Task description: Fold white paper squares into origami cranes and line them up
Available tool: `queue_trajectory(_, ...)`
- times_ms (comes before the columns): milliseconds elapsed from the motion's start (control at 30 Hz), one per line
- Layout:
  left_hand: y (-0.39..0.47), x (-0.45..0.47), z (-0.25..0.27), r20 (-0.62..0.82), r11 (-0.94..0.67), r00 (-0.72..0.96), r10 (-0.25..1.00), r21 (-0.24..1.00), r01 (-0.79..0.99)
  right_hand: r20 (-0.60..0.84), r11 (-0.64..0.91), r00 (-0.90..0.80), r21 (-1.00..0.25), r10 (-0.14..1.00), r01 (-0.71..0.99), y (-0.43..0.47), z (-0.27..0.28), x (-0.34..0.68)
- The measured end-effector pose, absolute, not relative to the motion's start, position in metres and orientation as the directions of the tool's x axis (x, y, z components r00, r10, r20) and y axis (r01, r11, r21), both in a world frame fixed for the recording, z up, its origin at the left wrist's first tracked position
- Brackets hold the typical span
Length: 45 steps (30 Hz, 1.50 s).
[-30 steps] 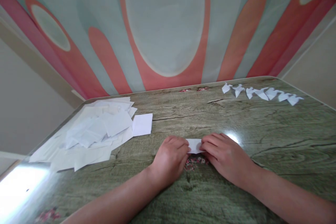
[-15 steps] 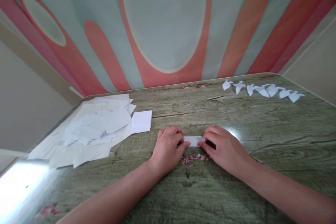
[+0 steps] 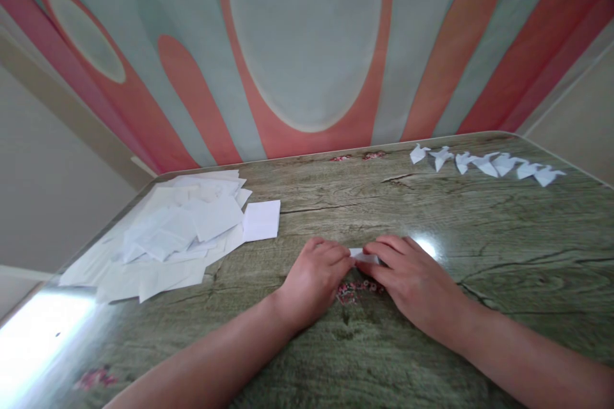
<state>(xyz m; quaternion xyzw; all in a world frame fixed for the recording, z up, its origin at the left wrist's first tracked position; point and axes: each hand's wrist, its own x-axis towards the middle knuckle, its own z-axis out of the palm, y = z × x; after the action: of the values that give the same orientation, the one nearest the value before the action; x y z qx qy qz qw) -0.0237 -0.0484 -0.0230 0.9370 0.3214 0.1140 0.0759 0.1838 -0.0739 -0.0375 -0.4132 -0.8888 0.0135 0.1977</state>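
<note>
A small folded strip of white paper (image 3: 357, 254) lies at the middle of the table, mostly covered by my fingers. My left hand (image 3: 317, 271) is closed on its left end, thumb and fingers pressed together. From the other side, my right hand (image 3: 403, 273) pinches the paper between thumb and fingers, its fingertips close to those of my left hand. Just below the paper, a red and white floral pattern (image 3: 357, 289) shows on the tabletop between my hands.
A loose heap of white paper sheets (image 3: 163, 236) covers the left side of the wood-grain table (image 3: 326, 345). Beside it lies a neat square paper stack (image 3: 261, 220). Several folded white paper birds (image 3: 484, 165) stand in a row at the back right. A patterned wall (image 3: 307, 45) rises behind.
My hands have come closer together over the folded paper, so less of it shows. The right fingers have slid inward along the strip. The whole view has shifted slightly.
</note>
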Motion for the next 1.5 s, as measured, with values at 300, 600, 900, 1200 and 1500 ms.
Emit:
queue_trajectory(300, -0.066, -0.032, -0.024, 0.106, -0.803, 0.796, 0.596, 0.038, 0.595, 0.286, 0.612, -0.561, -0.131, 0.776, 0.780, -0.072, -0.027, 0.201)
queue_trajectory(600, -0.052, -0.022, -0.025, 0.250, -0.657, 0.608, 0.754, 0.328, 0.679, 0.316, 0.533, -0.430, -0.482, 0.846, 0.695, -0.059, -0.049, 0.201)
queue_trajectory(900, -0.046, -0.028, -0.032, 0.324, -0.740, 0.677, 0.661, 0.428, 0.518, 0.347, 0.632, -0.530, -0.492, 0.774, 0.600, -0.065, -0.042, 0.193)
queue_trajectory(1200, -0.042, -0.035, -0.026, 0.308, -0.742, 0.685, 0.660, 0.405, 0.534, 0.398, 0.693, -0.569, -0.361, 0.719, 0.624, -0.063, -0.038, 0.196)
queue_trajectory(1500, -0.062, -0.028, -0.009, 0.145, -0.777, 0.765, 0.627, 0.185, 0.601, 0.319, 0.685, -0.608, -0.287, 0.727, 0.669, -0.072, -0.030, 0.194)
